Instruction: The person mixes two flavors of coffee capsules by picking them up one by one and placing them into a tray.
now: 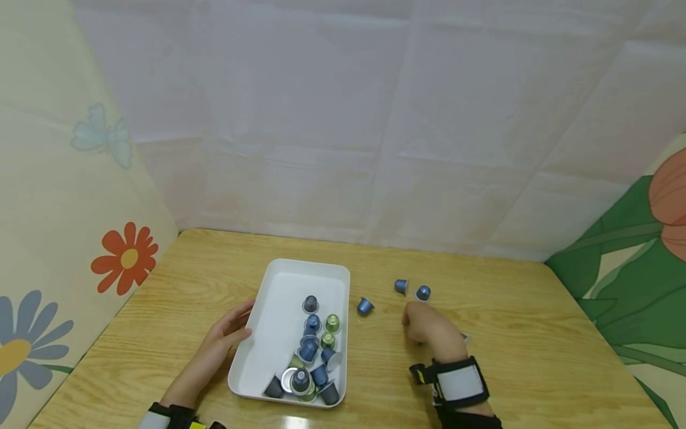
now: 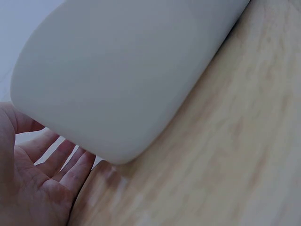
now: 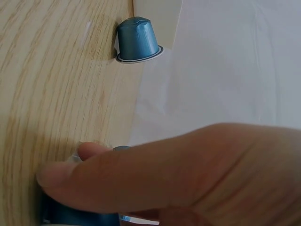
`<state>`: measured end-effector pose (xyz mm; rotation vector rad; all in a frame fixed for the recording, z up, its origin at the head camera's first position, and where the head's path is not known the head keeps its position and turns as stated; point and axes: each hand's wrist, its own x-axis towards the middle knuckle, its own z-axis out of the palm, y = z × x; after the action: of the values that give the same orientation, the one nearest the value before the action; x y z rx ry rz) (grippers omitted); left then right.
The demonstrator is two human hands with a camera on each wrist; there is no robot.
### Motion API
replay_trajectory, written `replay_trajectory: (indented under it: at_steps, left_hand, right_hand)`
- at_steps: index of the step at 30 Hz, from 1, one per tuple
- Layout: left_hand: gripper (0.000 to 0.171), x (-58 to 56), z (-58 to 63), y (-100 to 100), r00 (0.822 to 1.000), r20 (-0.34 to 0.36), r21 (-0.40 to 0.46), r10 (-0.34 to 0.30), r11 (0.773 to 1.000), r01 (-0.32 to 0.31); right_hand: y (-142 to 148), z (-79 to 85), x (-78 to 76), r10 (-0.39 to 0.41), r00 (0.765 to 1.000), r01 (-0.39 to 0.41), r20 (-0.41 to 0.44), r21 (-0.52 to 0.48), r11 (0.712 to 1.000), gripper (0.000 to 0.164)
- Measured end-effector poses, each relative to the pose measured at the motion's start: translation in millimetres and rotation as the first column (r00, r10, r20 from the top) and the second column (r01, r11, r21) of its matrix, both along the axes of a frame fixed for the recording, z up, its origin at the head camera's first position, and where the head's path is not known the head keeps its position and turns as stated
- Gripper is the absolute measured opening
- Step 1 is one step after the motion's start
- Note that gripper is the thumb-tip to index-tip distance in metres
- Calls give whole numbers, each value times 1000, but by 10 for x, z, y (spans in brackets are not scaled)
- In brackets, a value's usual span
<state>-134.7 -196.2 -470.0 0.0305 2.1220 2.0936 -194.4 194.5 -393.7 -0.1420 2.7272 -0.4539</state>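
In the head view, my left hand (image 1: 222, 339) touches the left side of a white tray (image 1: 276, 292), fingers relaxed and slightly spread. The left wrist view shows that hand (image 2: 42, 183) against the tray's outer wall (image 2: 108, 84). Several coffee capsules, blue (image 1: 308, 350), green (image 1: 332, 323) and dark grey (image 1: 311, 304), lie toward the tray's right and near end. Right of it, my right hand (image 1: 431, 328) is low over the table with curled fingers. The right wrist view has its thumb and fingers pinching a blue coffee capsule (image 3: 80, 215), partly covered by the thumb.
Three loose blue capsules, one nearest the tray (image 1: 365, 307), one farther right (image 1: 401, 286) and one beside the right hand (image 1: 423, 292), lie on the wooden table (image 1: 525, 333). A small blue-silver item (image 1: 465, 338) shows behind the right wrist. A white cloth (image 1: 343, 149) hangs behind.
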Motion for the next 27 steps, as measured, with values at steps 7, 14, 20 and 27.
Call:
replay_trajectory:
  at_steps: [7,14,20,27]
  left_hand:
    - [59,0,2,1,1000,-5,-8,5,1000,-5]
    - [59,7,6,3,1000,-12,-3,-3,1000,3]
    - [59,10,6,7,1000,-7,1,1,1000,-1]
    - [59,2,0,6,1000,-10,-1,4,1000,-4]
  right_hand:
    - [-16,28,19,4,1000,-4,-13,-7,1000,21]
    - [-33,28,-3,14,999,-13,-33,25,1000,14]
    - [-76,72,-12,55,996,-55,-75,-1,998,17]
    - [-176,175,46,56,995,-59,-77,-36,998,30]
